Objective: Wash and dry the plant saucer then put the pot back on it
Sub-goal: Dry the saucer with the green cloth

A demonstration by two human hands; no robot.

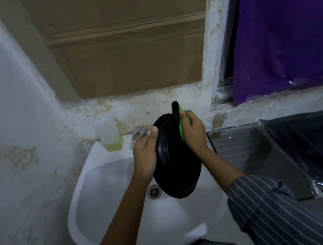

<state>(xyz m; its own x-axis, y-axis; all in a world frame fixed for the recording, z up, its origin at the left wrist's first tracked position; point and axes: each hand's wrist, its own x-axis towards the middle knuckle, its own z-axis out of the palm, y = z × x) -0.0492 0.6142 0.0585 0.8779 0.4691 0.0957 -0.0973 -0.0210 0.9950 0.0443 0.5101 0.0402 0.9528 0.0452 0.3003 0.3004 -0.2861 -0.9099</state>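
Tilting the saucer (173, 161) over the sink (96, 190) so runoff drains, left hand (145, 154) grasps its rim; right hand (193, 132) clenches a sponge (183, 124), scrubbing.

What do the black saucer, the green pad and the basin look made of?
Black saucer: probably plastic, glossy, with moulded concentric ridges and soft highlights on the rim.
Green pad, gripped by the right hand: likely a scouring sponge, matte; mostly hidden, so unsure.
Basin: looks like glazed white ceramic, smooth and evenly shiny, with a metal drain.
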